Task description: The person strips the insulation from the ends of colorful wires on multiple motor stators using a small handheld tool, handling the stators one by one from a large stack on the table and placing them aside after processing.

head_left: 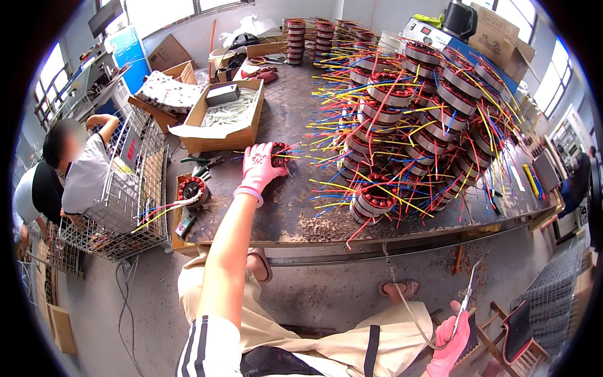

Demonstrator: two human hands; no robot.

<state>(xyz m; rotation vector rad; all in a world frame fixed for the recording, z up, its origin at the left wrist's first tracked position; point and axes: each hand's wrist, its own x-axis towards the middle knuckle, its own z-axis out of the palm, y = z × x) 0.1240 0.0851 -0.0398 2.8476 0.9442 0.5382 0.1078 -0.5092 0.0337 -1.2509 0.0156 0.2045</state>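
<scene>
- The left hand (260,166), in a pink glove, is reaching out over the workbench (282,213) and closing its fingers around a small wound motor coil (281,154) with coloured wires sticking out.
- That coil is sitting at about nine o'clock from the big pile of coils (414,125), apart from it, and at five o'clock from the cardboard box (220,122).
- The right hand (453,342), also gloved, is hanging low beside the knee, wrapped around a pair of scissors (466,301) pointing up.
- To my eye, gripping the coil by its metal ring rather than its wires is looking wise, so nothing is bending.
- Keeping the scissor tips turned away from the legs is looking sensible too.
- Another coil (193,190) is lying at the bench's left edge.
</scene>
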